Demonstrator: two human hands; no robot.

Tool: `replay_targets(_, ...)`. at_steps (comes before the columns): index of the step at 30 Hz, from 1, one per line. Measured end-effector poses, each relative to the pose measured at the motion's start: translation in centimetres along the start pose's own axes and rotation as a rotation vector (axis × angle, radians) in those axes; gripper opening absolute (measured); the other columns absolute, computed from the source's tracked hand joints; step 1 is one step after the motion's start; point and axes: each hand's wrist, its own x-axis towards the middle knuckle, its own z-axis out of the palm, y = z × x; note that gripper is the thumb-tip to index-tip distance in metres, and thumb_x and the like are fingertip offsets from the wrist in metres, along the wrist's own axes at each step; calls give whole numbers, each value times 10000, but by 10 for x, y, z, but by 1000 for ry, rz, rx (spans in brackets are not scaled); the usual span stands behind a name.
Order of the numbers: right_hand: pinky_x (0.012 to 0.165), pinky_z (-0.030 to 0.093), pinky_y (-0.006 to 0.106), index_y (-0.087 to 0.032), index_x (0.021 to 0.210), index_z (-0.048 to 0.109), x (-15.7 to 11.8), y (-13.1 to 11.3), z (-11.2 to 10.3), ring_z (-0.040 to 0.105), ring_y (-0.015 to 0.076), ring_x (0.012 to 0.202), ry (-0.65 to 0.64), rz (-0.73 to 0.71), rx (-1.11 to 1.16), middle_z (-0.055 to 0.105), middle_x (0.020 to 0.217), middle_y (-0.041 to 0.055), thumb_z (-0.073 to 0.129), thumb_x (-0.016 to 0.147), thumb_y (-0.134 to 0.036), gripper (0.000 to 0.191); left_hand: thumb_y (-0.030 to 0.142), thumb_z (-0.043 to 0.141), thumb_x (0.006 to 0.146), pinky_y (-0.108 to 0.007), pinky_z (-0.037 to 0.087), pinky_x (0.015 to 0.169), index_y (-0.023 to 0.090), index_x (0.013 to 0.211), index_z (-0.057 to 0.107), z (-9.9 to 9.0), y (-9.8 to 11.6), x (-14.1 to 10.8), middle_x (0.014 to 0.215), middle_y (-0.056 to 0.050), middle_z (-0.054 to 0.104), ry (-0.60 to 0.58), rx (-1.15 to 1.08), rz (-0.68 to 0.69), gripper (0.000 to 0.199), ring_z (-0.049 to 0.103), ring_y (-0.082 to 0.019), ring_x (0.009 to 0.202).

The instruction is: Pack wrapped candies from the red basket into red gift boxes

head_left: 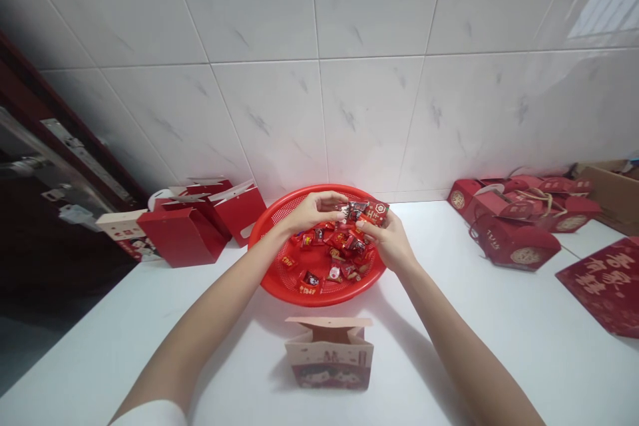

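Observation:
Over the red plastic basket (319, 299), both my hands meet at its back right part. My left hand (312, 212) is closed, its fingertips on a dark and white wrapped candy (356, 210). Wrapped candies, one in a red packet (378, 209), are gripped by my right hand (391, 239), whose thumb lies across them. Loose red-wrapped candies (335, 271) lie below in the perforated basket. In front of it a cream and pink paper gift bag (329, 363) stands upright with its top open.
Several red paper bags (182, 239) stand at the left by the tiled wall (369, 126). Dark red gift boxes (524, 246) with cords cluster at the right, near a cardboard box (612, 193). A flat red bag (606, 286) lies at the right edge.

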Motion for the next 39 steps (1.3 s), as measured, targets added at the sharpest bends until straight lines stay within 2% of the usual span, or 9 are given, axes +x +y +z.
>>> replay_targets(5,894,581,462,-199,1016,677,2,4,-1,729,269,911,85,-57,10,779,970,47,875,557,-230,501,536,743,794,-351,533,885,153,1136,689,-2,2,2,1112,-103,739,48,44,39,516,697,-223,967)
replay_targets(9,929,568,466,-197,1027,672,3,5,0,729,254,912,203,-128,73,779,960,40,860,578,-230,488,610,623,852,-308,529,742,131,1034,698,-9,0,2,959,-98,744,49,173,-83,518,685,-187,785)
replay_targets(16,880,598,462,-211,987,673,0,-1,4,740,257,878,232,-161,111,782,918,26,845,587,-229,436,422,839,681,-246,479,622,207,1132,740,13,-12,-7,725,-13,735,-649,435,-423,510,662,-172,631)
replay_targets(18,889,594,463,-212,986,666,-1,-1,5,739,258,892,243,-153,121,782,932,24,853,571,-227,455,355,879,605,-240,471,601,229,1137,746,21,-18,-6,748,-4,745,-724,520,-452,562,644,-166,605)
replay_targets(24,878,589,441,-204,934,664,0,0,5,737,249,871,256,-143,121,780,907,26,865,555,-232,430,183,736,692,-222,423,574,200,854,776,9,-23,3,649,6,696,-440,982,-380,168,613,-157,597)
replay_targets(28,864,590,446,-200,960,673,0,1,4,739,248,837,241,-160,119,779,896,29,854,577,-234,425,158,614,822,-268,488,781,156,993,760,9,-16,5,943,-74,759,-294,975,-153,225,683,-212,852)
replay_targets(31,880,582,442,-202,957,679,1,2,2,733,240,844,234,-167,93,776,893,26,842,593,-229,399,202,662,829,-339,441,1020,169,1220,700,22,-18,5,1315,-129,662,-397,901,45,395,604,-278,1191)
replay_targets(34,873,580,434,-196,943,684,2,3,0,728,237,844,243,-160,87,774,884,25,839,594,-229,383,304,750,783,-379,385,1099,220,1304,670,33,-24,3,1513,-122,507,-571,934,18,533,477,-323,1358)
replay_targets(39,927,560,457,-194,1006,679,3,7,-2,723,246,901,243,-159,69,775,937,32,849,596,-247,448,269,704,791,-270,474,811,240,918,808,27,-20,3,1171,-54,738,-644,999,-131,166,670,-238,966)
